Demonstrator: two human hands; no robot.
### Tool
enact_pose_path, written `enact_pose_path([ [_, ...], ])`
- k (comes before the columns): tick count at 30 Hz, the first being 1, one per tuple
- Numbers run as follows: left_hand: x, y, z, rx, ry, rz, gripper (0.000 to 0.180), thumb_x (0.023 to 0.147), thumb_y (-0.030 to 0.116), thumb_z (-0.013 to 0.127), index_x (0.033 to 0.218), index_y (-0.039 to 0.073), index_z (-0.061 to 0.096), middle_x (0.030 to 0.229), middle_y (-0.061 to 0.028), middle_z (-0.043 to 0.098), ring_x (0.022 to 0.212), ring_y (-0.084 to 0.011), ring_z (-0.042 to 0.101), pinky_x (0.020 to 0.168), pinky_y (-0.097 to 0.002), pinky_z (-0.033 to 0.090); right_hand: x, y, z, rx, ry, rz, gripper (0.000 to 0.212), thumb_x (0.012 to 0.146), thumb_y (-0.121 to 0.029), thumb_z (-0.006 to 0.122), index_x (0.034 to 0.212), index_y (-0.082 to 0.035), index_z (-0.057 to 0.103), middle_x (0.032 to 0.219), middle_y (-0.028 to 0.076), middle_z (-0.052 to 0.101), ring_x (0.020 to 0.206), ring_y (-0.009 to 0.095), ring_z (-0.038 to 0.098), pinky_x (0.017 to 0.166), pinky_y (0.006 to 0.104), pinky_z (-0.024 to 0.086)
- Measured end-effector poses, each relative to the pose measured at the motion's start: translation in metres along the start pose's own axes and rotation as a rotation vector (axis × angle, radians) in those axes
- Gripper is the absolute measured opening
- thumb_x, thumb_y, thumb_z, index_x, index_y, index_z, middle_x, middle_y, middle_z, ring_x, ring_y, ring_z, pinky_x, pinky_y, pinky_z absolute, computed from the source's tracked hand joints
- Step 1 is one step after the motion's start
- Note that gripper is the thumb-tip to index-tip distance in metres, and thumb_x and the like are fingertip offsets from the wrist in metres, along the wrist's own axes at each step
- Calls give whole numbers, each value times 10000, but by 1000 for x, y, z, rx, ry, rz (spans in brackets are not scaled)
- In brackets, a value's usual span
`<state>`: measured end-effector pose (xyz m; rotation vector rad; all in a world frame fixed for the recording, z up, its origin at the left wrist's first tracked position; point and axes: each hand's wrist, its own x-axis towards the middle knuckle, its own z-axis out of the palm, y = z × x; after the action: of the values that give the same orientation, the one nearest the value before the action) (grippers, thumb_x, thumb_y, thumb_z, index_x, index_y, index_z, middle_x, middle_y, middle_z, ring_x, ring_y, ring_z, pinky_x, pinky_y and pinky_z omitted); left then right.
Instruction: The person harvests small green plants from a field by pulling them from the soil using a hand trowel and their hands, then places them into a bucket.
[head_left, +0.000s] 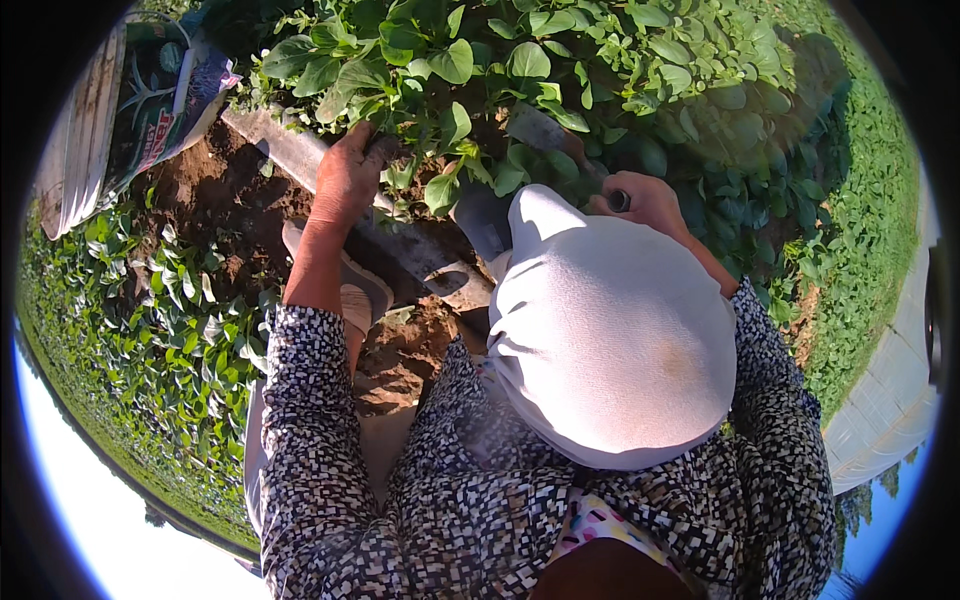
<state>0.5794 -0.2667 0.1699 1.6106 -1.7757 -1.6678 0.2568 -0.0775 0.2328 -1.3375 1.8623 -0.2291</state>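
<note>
My left hand [350, 175] is at the near edge of a leafy green plant [400, 100], its fingers closed about the low stems and partly hidden by leaves. To the right, my right hand [655, 205] is wrapped round the dark handle of a hand tool [538, 130]. The tool's flat metal blade lies among the leaves, to the right of my left hand; foliage covers part of it. A large rounded shape in pale cloth [620, 340] fills the middle, below the right hand.
A long soiled plank [270, 140] runs diagonally under my left wrist over brown soil [200, 185]. At the upper left stands a container with a printed plastic sack [165, 100]. Low green crops [150, 330] spread on both sides. One shoe [368, 285] rests beside the plank.
</note>
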Motion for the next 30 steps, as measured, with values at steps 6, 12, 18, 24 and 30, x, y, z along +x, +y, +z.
enact_pose_path([
  [6, -7, 19, 1, -450, -148, -141, 207, 948, 158, 571, 1097, 15, 585, 898, -50, 654, 767, -127, 616, 631, -253, 492, 11, -12, 6, -99, -83, 15, 247, 770, -326, 644, 714, -89, 607, 709, 89, 603, 686, 299, 594, 615, 394, 466],
  [12, 1, 72, 94, 120, -322, 37, 355, 915, 229, 566, 1222, 54, 535, 1037, -141, 667, 890, -236, 648, 759, -326, 510, 32, -44, -3, -202, -231, 177, 253, 776, -353, 598, 765, -104, 645, 761, 92, 646, 743, 315, 620, 680, 421, 486],
  [18, 57, 11, 172, 482, -171, 150, 284, 894, 205, 474, 1130, 77, 568, 1054, -148, 668, 974, -300, 645, 829, -386, 500, 43, -62, -10, -230, -198, 188, 278, 790, -353, 567, 784, -94, 668, 770, 119, 661, 771, 335, 633, 729, 420, 503],
  [24, 79, -22, 179, 804, -61, 131, 204, 872, 111, 496, 1016, 60, 631, 1054, -152, 670, 936, -287, 659, 773, -394, 524, 56, -53, 11, -198, -223, 172, 304, 788, -375, 602, 748, -76, 640, 712, 129, 624, 721, 332, 611, 683, 413, 480],
  [30, 51, -28, 158, 883, -93, 306, 243, 829, 102, 527, 1042, 23, 616, 987, -204, 650, 909, -344, 645, 771, -443, 515, 40, -21, 27, -337, -284, -125, 145, 809, -233, 611, 914, -152, 670, 879, 43, 636, 861, 247, 634, 728, 363, 502],
])
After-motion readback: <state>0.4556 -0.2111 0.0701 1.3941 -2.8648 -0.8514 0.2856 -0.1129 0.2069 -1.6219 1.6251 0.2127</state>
